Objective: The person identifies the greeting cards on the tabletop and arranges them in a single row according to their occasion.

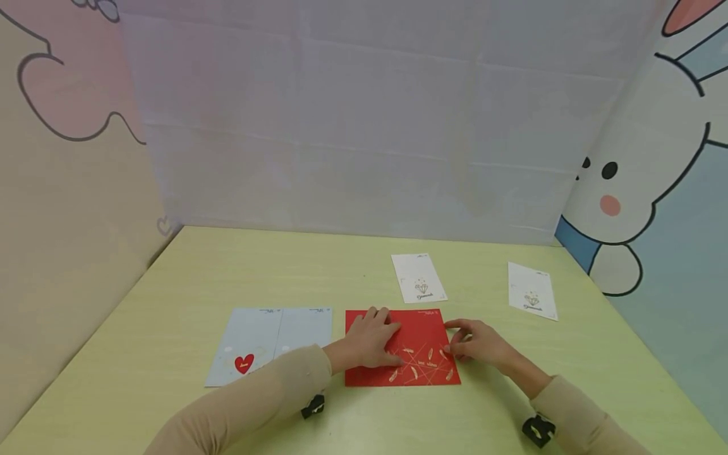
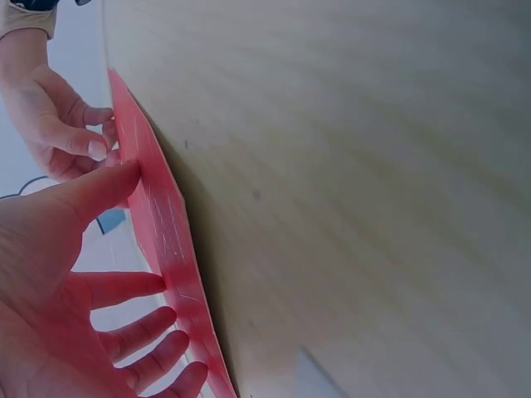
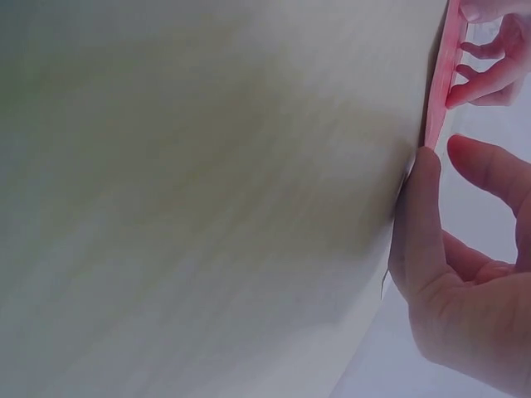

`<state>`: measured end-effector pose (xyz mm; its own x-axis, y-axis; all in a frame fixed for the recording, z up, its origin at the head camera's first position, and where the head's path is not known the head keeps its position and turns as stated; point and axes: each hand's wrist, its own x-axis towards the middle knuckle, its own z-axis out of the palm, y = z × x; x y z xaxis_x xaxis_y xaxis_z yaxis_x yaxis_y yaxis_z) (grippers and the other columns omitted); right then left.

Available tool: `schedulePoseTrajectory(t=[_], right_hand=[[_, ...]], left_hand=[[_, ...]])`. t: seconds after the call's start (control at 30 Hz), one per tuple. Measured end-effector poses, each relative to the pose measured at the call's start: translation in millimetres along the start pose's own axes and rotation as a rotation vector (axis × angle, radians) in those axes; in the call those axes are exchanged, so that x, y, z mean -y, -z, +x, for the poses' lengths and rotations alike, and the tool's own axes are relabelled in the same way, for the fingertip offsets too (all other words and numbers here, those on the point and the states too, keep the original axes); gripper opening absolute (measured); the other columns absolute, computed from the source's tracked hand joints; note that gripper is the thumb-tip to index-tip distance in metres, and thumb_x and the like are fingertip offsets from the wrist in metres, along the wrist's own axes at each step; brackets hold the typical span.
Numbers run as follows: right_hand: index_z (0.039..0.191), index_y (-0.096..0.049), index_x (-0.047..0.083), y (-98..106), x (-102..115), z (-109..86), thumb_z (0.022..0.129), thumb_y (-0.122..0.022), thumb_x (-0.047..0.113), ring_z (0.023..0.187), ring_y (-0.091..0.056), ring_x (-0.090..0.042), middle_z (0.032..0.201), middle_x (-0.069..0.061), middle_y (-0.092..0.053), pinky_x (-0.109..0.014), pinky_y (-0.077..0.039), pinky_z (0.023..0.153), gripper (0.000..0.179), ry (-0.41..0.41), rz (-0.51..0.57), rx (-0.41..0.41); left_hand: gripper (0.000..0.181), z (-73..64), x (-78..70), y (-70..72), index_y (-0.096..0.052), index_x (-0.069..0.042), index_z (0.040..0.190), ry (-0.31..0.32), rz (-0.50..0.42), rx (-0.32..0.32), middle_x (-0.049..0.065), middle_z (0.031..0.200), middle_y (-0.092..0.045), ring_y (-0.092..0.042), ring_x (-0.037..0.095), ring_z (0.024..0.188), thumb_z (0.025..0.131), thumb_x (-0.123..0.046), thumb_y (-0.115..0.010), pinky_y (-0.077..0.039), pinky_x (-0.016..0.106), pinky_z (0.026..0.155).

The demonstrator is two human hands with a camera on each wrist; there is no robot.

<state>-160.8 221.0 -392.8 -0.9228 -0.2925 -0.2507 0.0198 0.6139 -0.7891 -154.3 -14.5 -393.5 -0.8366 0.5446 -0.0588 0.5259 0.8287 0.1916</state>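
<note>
A red card (image 1: 418,338) with gold feather prints and small gold lettering lies on the table. My left hand (image 1: 368,338) rests on its left half, fingers spread and fingertips against its surface. In the left wrist view, the red card (image 2: 158,199) is seen nearly edge-on beneath the left thumb and fingers. My right hand (image 1: 476,341) is at the card's right edge, with fingertips right by the border. The right wrist view has a fingertip of the right hand (image 3: 465,257) at the card's end, with a gap between that finger and the thumb.
Left of the red card lies a pale blue two-panel card (image 1: 296,325) with a red heart, partly covered by the left sleeve. Farther back are a white card (image 1: 412,272) with a diamond drawing and, to the right, a similar white card (image 1: 526,284). A pale curtain (image 1: 364,126) hangs behind the table.
</note>
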Motion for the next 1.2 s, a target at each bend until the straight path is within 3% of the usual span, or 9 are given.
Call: schedulePoseTrajectory(t=[0.43, 0.63, 0.8, 1.0, 1.2], right_hand=[[0.119, -0.046, -0.007, 2.1, 0.1, -2.1, 0.079, -0.065, 0.011, 0.067, -0.054, -0.019, 0.078, -0.008, -0.052, -0.032, -0.048, 0.061, 0.048, 0.006, 0.016, 0.018], [0.121, -0.043, -0.008, 24.0, 8.3, 2.5, 0.082, -0.062, 0.015, 0.070, -0.057, -0.023, 0.083, -0.011, -0.052, -0.033, -0.049, 0.064, 0.049, 0.008, 0.021, -0.013], [0.123, -0.041, -0.009, 48.2, 12.4, 12.2, 0.085, -0.059, 0.019, 0.079, -0.057, -0.030, 0.092, -0.019, -0.052, -0.034, -0.049, 0.069, 0.050, 0.034, 0.029, -0.047], [0.124, -0.039, -0.009, 58.8, 8.2, 24.5, 0.087, -0.057, 0.022, 0.083, -0.057, -0.028, 0.100, -0.020, -0.053, -0.034, -0.048, 0.071, 0.051, 0.015, 0.019, -0.056], [0.124, -0.038, -0.012, 64.3, 3.0, 36.6, 0.089, -0.054, 0.021, 0.086, -0.056, -0.032, 0.106, -0.025, -0.052, -0.035, -0.048, 0.072, 0.050, 0.009, 0.027, -0.084]], left_hand=[[0.068, -0.5, 0.8, -0.1, -0.051, -0.015, 0.124, 0.004, -0.023, 0.000, 0.000, 0.106, -0.043, -0.037, 0.014, 0.097, 0.068, -0.051, -0.068, -0.037, 0.026, 0.072], [0.068, 5.1, 8.1, 4.8, -0.047, -0.013, 0.124, 0.013, -0.071, -0.055, 0.003, 0.119, -0.040, -0.036, 0.018, 0.106, 0.069, -0.048, -0.068, -0.037, 0.034, 0.082], [0.065, 13.2, 19.5, 24.4, -0.046, -0.010, 0.126, 0.028, -0.176, -0.137, 0.007, 0.127, -0.038, -0.034, 0.024, 0.113, 0.075, -0.046, -0.064, -0.034, 0.041, 0.086], [0.057, 25.5, 38.7, 45.0, -0.047, -0.006, 0.126, 0.091, -0.332, -0.228, 0.014, 0.126, -0.039, -0.034, 0.031, 0.114, 0.081, -0.038, -0.061, -0.032, 0.048, 0.086], [0.052, 37.3, 53.2, 43.5, -0.048, -0.003, 0.124, 0.181, -0.397, -0.207, 0.015, 0.124, -0.040, -0.036, 0.032, 0.112, 0.084, -0.035, -0.058, -0.034, 0.048, 0.085]])
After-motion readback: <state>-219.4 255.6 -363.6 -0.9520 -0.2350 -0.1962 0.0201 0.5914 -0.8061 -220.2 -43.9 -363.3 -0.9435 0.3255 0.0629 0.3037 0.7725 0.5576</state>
